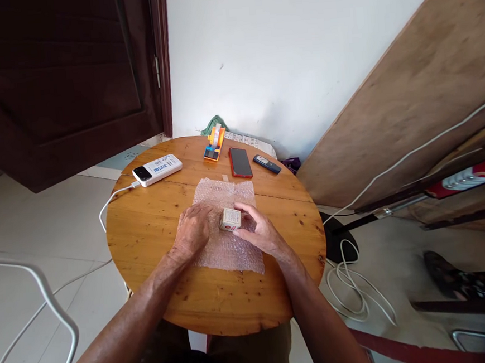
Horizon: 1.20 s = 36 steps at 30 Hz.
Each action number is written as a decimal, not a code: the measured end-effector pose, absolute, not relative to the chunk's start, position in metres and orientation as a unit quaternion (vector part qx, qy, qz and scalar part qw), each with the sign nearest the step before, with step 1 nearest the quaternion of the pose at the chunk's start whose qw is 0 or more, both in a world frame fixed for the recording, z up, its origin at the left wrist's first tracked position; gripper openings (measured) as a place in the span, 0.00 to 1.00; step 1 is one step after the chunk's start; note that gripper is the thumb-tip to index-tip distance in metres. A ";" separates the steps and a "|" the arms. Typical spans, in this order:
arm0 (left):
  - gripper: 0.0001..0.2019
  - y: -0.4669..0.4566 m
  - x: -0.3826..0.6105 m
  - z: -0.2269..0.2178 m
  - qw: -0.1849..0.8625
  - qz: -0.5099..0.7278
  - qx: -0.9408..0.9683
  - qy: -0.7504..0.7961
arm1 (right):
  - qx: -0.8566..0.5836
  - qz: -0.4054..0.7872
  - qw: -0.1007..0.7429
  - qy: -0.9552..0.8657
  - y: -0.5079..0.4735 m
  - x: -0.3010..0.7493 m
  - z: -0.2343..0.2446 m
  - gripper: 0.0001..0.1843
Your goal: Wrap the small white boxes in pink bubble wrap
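A small cream box [230, 219] with a red mark stands on a sheet of bubble wrap [231, 252] spread over the round wooden table [154, 233]. My right hand [260, 230] curls round the box, thumb and fingers pinching its right side. My left hand [192, 230] lies palm down on the left part of the wrap, fingers stretched flat, fingertips close to the box.
At the table's far side lie a white power bank [157, 169] with a white cable [108, 206], an orange tape dispenser [215, 143], a red phone [240, 162] and a dark small remote [267, 164]. A wooden board [408, 107] leans right; cables [356, 290] coil on the floor.
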<state>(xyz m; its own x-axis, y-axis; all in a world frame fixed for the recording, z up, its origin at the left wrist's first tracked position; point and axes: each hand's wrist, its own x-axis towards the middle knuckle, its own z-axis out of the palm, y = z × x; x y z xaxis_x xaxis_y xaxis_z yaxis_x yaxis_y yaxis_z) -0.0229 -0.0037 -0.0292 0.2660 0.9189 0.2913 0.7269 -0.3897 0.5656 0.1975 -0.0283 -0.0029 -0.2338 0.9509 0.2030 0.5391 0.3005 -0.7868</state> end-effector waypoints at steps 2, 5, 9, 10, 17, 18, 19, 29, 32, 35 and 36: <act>0.20 -0.004 -0.024 -0.028 0.161 0.285 0.783 0.529 | -0.516 0.282 0.360 -0.724 -0.027 0.194 -0.007 0.30; 0.22 -0.005 -0.025 -0.026 0.161 0.263 0.791 0.528 | -0.517 0.272 0.379 -0.718 -0.027 0.190 -0.010 0.26; 0.21 -0.006 -0.025 -0.024 0.157 0.259 0.790 0.532 | -0.528 0.286 0.384 -0.701 -0.031 0.185 -0.006 0.24; 0.21 -0.006 -0.025 -0.024 0.155 0.258 0.791 0.533 | -0.533 0.289 0.375 -0.701 -0.031 0.184 -0.005 0.23; 0.20 -0.005 -0.025 -0.026 0.140 0.255 0.798 0.528 | -0.564 0.163 0.350 -0.730 -0.031 0.182 -0.002 0.17; 0.20 -0.005 -0.026 -0.026 0.139 0.253 0.798 0.529 | -0.559 0.164 0.352 -0.733 -0.031 0.183 -0.002 0.18; 0.20 -0.005 -0.026 -0.026 0.139 0.252 0.798 0.530 | -0.553 0.167 0.350 -0.738 -0.031 0.183 -0.002 0.20; 0.23 -0.002 -0.027 -0.026 0.151 0.251 0.800 0.523 | -0.512 0.228 0.372 -0.740 -0.030 0.183 -0.008 0.24; 0.23 -0.002 -0.027 -0.025 0.147 0.251 0.810 0.510 | -0.503 0.259 0.354 -0.745 -0.029 0.184 -0.008 0.25; 0.22 -0.002 -0.027 -0.026 0.143 0.254 0.815 0.501 | -0.498 0.270 0.350 -0.746 -0.027 0.184 -0.010 0.25; 0.22 -0.002 -0.027 -0.027 0.141 0.256 0.816 0.499 | -0.498 0.271 0.351 -0.745 -0.027 0.184 -0.011 0.25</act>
